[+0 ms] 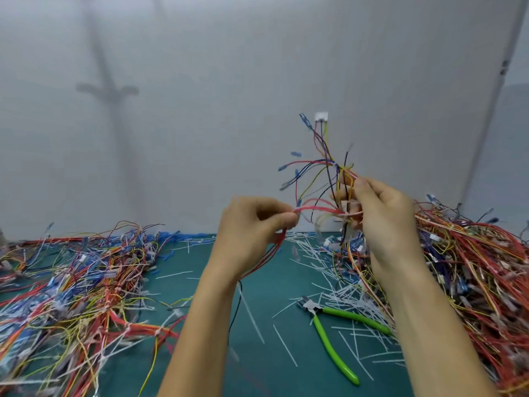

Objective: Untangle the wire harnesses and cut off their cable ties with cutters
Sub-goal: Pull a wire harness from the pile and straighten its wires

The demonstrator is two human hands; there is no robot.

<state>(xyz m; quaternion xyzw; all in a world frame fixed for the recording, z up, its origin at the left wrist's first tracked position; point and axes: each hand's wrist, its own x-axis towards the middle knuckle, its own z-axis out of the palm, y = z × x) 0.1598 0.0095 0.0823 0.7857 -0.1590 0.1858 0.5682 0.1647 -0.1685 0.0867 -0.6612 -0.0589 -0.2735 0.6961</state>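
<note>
Head view looks down at a green mat with two bare arms reaching out over it. Close by, on the right part of the mat, lie the cutters with bright green handles. No hand touches them. Their handles point back at the person and their nose points away to the left. Lots of thin white cut ties lie all over the mat around the cutters.

On the left is a big messy pile of wires in red, yellow and blue. On the right is another pile of wires, mostly red, and it sits just beside the right arm.

Farther out, both hands are up above the mat. The left hand has its fingers curled, and it pinches some red wires between thumb and finger. More red strands hang down from this hand by the wrist. The right hand has its fingers curled around a wire bundle and holds it up. The red wires stretch across from one hand to the other.

The bundle stands up above the right hand and spreads out like a little tree. It has blue tips on some wires and a small white plug at the very top. The fingers are a bit blurry.

Behind it all is a plain grey wall
</note>
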